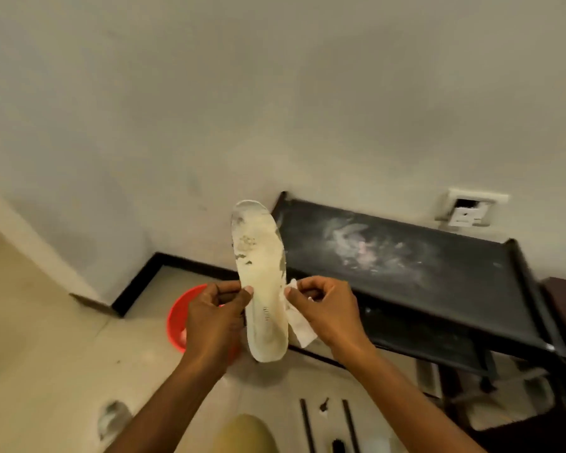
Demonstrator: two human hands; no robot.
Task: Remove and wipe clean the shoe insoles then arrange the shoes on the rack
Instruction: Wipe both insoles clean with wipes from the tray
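The stained insole (260, 282) is held up over the floor (46, 354), its length running near to far, toe toward the wall (275, 93), left hand (216, 310) pinching its left edge, right hand (324, 308) pinching a white wipe (301, 328) against its right edge, the black rack (422, 273) just right, a red basin (178, 318) below-left.

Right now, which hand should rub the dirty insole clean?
Probably the right hand: it pinches the white wipe right at the insole edge. The left hand pinches the opposite edge and holds the insole up, so it is busy.
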